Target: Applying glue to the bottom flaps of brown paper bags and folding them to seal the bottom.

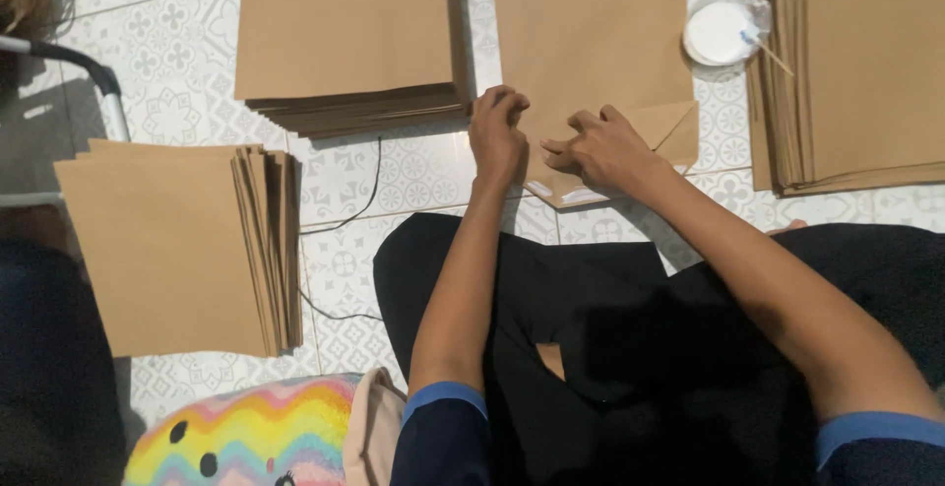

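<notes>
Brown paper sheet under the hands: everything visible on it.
The brown paper sheet looks like kraft paper, lying flat on the patterned tile floor. Its near edge is folded up into a flap with an angled corner at right, and white patches, maybe glue, show along the bottom edge. The left hand and right hand press on the fold. A small tub of white paste sits beside it.

Patterned white floor tiles [413,166] — dim light

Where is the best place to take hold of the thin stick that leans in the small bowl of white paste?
Probably the upper end of the stick, which juts free over the rim of the bowl toward the right-hand paper stack. Come from above and right; the lower end sits in paste.
</notes>
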